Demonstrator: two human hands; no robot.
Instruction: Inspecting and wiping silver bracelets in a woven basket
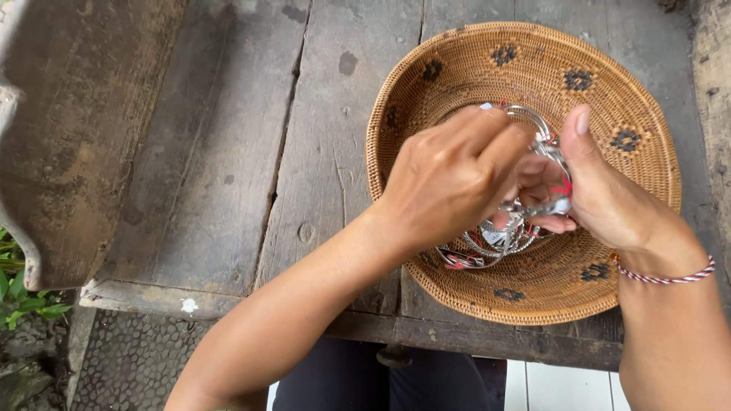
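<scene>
at the far left of the frame we see green leaves (23, 293) low down, with a slab of weathered wood (76, 129) rising above them into the upper left corner. next comes a grey plank table (251, 152), cracked and stained, filling the middle left. below its front edge, at the bottom, a strip of pebbled floor (129, 361) shows. our left hand (449, 179) sits just right of centre, fingers curled in and pinching silver bangles (533, 199) with red tags. more bangles lie loose beneath it on the bottom of a round woven basket (647, 137), tan with dark flower marks, which rests on the table in the upper right. our right hand (609, 202) meets the left over the basket, thumb up, also gripping the bangles. a red and white cord (670, 278) circles that wrist at the right edge.
</scene>
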